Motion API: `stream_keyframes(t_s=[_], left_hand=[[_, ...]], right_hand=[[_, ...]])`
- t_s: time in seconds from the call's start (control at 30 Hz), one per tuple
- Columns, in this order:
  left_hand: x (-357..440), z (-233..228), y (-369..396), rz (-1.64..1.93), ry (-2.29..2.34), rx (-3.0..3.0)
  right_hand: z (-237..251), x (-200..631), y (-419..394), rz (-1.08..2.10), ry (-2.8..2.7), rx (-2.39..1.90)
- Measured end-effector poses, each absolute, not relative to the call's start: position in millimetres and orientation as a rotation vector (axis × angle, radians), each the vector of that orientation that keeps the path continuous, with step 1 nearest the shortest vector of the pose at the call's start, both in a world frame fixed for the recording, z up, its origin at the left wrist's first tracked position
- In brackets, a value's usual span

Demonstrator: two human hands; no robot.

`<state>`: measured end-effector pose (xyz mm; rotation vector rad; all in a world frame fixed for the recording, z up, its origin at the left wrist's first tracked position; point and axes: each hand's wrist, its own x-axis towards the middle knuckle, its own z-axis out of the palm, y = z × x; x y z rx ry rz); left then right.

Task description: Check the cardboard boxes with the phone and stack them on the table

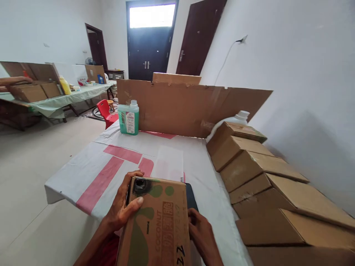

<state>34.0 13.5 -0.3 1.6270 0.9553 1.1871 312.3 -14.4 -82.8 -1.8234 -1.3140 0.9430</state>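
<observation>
Right between the two hands, the printed cardboard box (155, 225) stands over the near side of the worktop (70, 181), its long axis apparently pointing away from the body. The left hand (122, 207) grasps its far left corner, thumb on the printed face. The right hand (201, 229) has its fingers curled along the right side, nearest a dark object (192, 197); whether they grip cannot be told. Beyond stands a green jug (129, 120).

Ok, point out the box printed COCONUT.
The box between the person's left hand and right hand; the boxes along the wall show no such lettering.
</observation>
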Motion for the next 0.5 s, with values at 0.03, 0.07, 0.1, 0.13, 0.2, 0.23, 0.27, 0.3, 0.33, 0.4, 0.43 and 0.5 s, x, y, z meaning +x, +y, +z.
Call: stream_keyframes(t_s=[0.03,0.07,0.1,0.13,0.2,0.23,0.27,0.3,0.33,0.4,0.43,0.5], left_hand=[[33,1,12,1.179,0.947,1.640],[32,2,10,1.171,0.943,1.651],[32,3,9,1.169,0.941,1.660],[32,4,8,1.168,0.939,1.667],[33,7,6,1.174,0.927,1.689],[35,9,6,1.180,0.921,1.706],[36,11,6,1.183,0.918,1.724],[37,12,6,1.181,0.915,1.741],[38,14,6,1.175,0.911,1.755],[39,16,7,1.164,0.902,1.772],[39,16,7,1.163,0.900,1.778],[39,17,7,1.164,0.902,1.792]], right_hand=[[-72,318,-16,0.969,-1.207,-1.737],[-60,322,-18,0.964,-1.096,-1.645],[-45,324,-20,0.935,-1.002,-1.562],[-28,323,-22,0.877,-0.932,-1.485],[5,309,-27,0.816,-0.904,-1.366],[20,298,-29,0.829,-0.922,-1.319],[33,284,-30,0.884,-0.953,-1.274],[43,270,-31,0.954,-0.980,-1.232],[50,255,-31,1.029,-1.005,-1.190],[57,229,-29,1.156,-1.053,-1.128],[57,219,-28,1.197,-1.084,-1.110],[53,206,-26,1.218,-1.144,-1.082]])
